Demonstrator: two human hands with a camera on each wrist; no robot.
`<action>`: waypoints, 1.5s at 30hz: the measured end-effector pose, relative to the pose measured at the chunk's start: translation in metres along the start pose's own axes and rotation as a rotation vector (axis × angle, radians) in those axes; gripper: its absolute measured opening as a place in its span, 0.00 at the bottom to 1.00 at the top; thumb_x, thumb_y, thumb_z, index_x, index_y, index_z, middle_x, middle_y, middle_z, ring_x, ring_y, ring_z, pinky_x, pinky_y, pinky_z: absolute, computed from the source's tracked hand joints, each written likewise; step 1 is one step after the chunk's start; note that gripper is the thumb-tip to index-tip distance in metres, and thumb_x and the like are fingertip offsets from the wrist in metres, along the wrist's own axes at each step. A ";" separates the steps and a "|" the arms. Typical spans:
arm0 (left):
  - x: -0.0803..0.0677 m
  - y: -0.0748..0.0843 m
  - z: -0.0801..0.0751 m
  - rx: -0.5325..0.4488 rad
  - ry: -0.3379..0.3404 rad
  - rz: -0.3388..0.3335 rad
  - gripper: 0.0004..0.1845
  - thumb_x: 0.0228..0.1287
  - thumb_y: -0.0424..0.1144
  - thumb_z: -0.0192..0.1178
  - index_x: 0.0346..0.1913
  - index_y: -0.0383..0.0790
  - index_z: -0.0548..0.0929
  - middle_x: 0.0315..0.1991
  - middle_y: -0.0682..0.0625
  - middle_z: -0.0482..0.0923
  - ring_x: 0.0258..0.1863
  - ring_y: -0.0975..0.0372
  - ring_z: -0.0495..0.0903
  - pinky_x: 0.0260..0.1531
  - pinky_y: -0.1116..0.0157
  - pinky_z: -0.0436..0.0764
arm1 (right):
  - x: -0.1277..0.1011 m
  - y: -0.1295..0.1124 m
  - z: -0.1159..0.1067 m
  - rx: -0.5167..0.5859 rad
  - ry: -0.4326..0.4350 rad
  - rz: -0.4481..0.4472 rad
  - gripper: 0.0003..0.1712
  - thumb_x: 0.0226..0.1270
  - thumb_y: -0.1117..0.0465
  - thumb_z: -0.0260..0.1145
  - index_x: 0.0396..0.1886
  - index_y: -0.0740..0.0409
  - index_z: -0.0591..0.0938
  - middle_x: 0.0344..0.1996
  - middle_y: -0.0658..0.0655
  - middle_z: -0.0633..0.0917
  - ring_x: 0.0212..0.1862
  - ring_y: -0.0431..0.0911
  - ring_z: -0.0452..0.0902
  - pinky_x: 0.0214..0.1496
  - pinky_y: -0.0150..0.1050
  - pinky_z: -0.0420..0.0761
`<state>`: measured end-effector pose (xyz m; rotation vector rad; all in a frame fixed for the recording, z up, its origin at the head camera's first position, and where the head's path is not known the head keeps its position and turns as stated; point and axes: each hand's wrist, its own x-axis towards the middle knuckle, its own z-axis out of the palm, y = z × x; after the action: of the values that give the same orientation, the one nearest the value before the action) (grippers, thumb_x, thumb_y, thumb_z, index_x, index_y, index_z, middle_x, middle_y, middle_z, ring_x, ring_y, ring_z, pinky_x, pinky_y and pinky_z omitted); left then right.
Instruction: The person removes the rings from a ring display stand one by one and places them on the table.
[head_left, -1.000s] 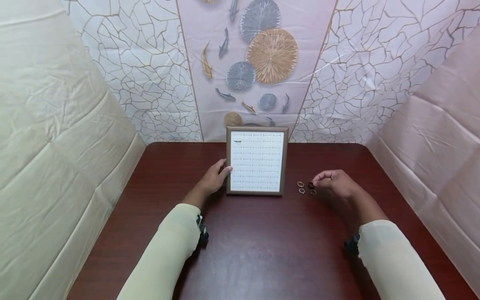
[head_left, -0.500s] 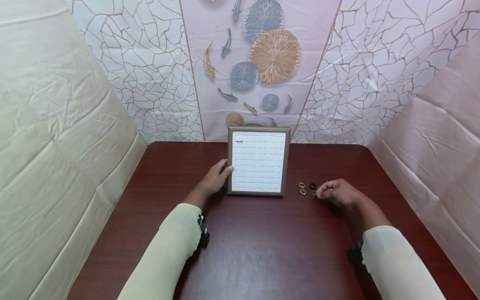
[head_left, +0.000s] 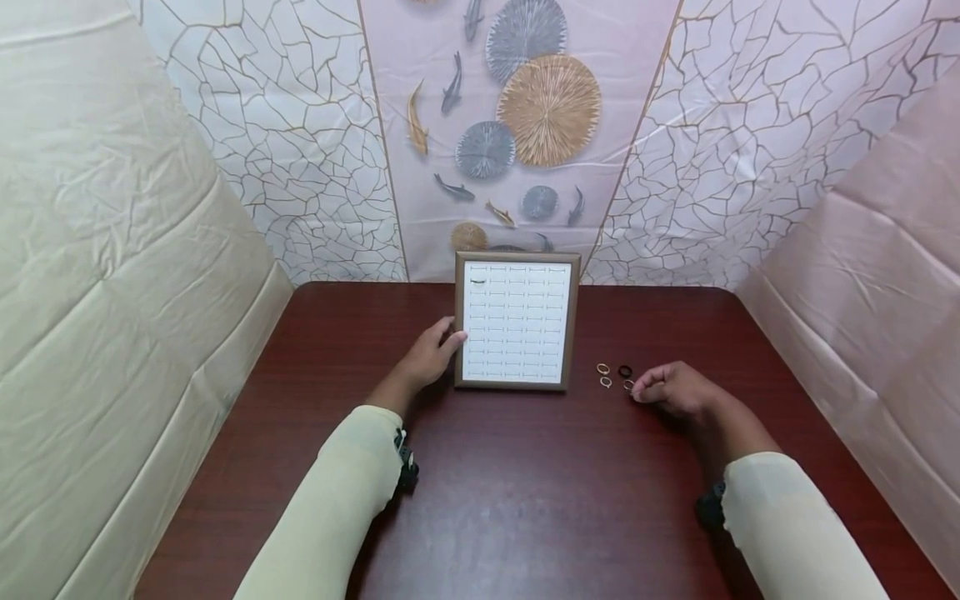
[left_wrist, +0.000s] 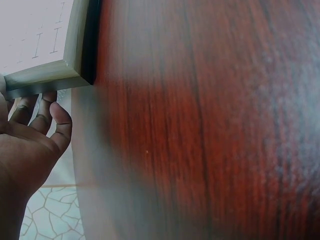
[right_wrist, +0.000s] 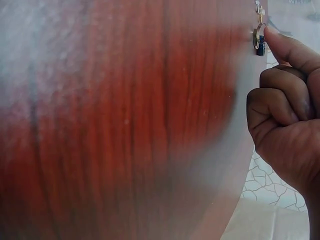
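Observation:
A brown-framed ring display board (head_left: pixel 573 325) with a white slotted panel stands upright on the table. My left hand (head_left: pixel 426 358) grips its left edge, thumb at the front and other fingers behind. One dark ring (head_left: pixel 477 282) sits in a slot near the panel's upper left. Right of the board, my right hand (head_left: pixel 678 390) pinches a small ring (right_wrist: pixel 257 39) between thumb and forefinger at table level; the fingertips partly hide it. Beside it lie a gold ring (head_left: pixel 603 372), a black ring (head_left: pixel 626 373) and a ring with a small raised piece (head_left: pixel 606 387).
The dark red wooden table (head_left: pixel 510 500) has its back edge against a patterned cloth backdrop (head_left: pixel 300 150). Beige cloth walls (head_left: pixel 150 333) slope along both sides. A dark wrist camera (head_left: pixel 407 468) sits at the left cuff.
My right hand has moved from the black ring slightly toward me, to the near right ring. Since half a second ago it has barely shifted. My left hand keeps its grip on the board.

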<state>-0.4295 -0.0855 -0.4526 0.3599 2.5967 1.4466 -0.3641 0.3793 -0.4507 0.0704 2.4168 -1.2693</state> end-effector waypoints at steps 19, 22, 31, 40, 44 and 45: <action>0.000 -0.002 -0.001 0.007 -0.008 0.021 0.35 0.89 0.55 0.50 0.85 0.38 0.62 0.78 0.37 0.72 0.81 0.46 0.68 0.83 0.42 0.66 | -0.002 0.002 0.001 0.066 -0.025 -0.001 0.12 0.72 0.65 0.76 0.49 0.70 0.90 0.26 0.45 0.89 0.16 0.36 0.58 0.20 0.33 0.64; 0.000 -0.002 -0.001 0.005 -0.012 0.013 0.36 0.89 0.56 0.50 0.86 0.39 0.62 0.79 0.37 0.71 0.81 0.46 0.68 0.83 0.42 0.66 | -0.003 0.002 0.002 0.072 -0.019 0.008 0.12 0.72 0.65 0.76 0.48 0.68 0.90 0.25 0.45 0.89 0.16 0.36 0.59 0.20 0.34 0.64; 0.000 -0.001 -0.002 0.005 -0.013 0.010 0.36 0.89 0.56 0.50 0.86 0.38 0.61 0.80 0.37 0.69 0.83 0.46 0.66 0.83 0.43 0.65 | -0.003 0.000 -0.001 0.065 0.005 -0.024 0.18 0.73 0.64 0.75 0.54 0.75 0.87 0.26 0.44 0.89 0.15 0.36 0.60 0.20 0.34 0.65; 0.001 -0.002 -0.001 0.014 -0.015 0.017 0.37 0.89 0.57 0.49 0.86 0.38 0.60 0.81 0.36 0.69 0.84 0.46 0.65 0.84 0.42 0.64 | -0.003 -0.011 -0.004 0.049 0.017 -0.078 0.18 0.74 0.66 0.73 0.55 0.77 0.86 0.35 0.48 0.94 0.29 0.36 0.79 0.32 0.33 0.78; 0.000 -0.002 -0.001 0.017 -0.017 0.024 0.37 0.89 0.56 0.49 0.87 0.37 0.60 0.81 0.36 0.68 0.84 0.45 0.64 0.84 0.42 0.64 | -0.001 -0.019 -0.006 0.010 0.016 -0.109 0.18 0.74 0.66 0.72 0.55 0.77 0.87 0.38 0.52 0.95 0.36 0.37 0.85 0.39 0.33 0.83; 0.000 -0.002 -0.001 0.016 -0.018 0.025 0.37 0.89 0.56 0.49 0.87 0.37 0.60 0.81 0.36 0.68 0.84 0.45 0.64 0.84 0.42 0.64 | 0.000 -0.021 -0.006 -0.009 0.018 -0.116 0.18 0.74 0.66 0.72 0.55 0.77 0.87 0.38 0.53 0.95 0.36 0.37 0.85 0.39 0.33 0.83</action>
<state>-0.4299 -0.0871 -0.4540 0.4076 2.6003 1.4242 -0.3711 0.3720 -0.4312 -0.0615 2.4734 -1.3133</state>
